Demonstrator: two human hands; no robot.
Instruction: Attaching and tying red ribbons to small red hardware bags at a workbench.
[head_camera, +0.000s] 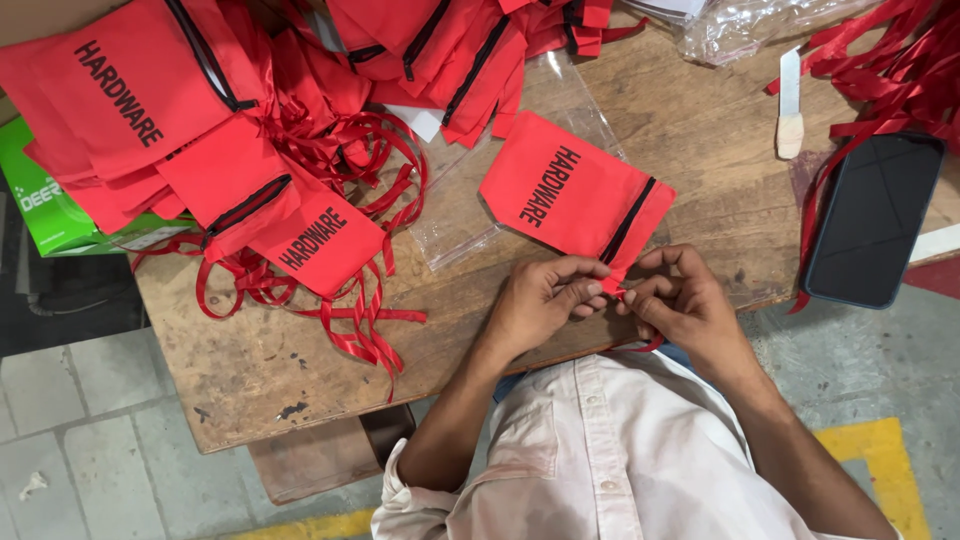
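In the middle of the frame one red pouch (570, 200) lies flat on the wooden table (300, 360), and the left hand (540, 300) and the right hand (680, 300) both pinch closed on its lower corner, where a thin red ribbon (640, 345) comes out. A big heap of the same pouches (200, 110), with loose ribbons (350, 300) hanging from them, fills the upper left, so many appear already handled. A clear plastic bag (470, 215) under the pouch looks empty, and a dark phone (870, 220) rests at the right.
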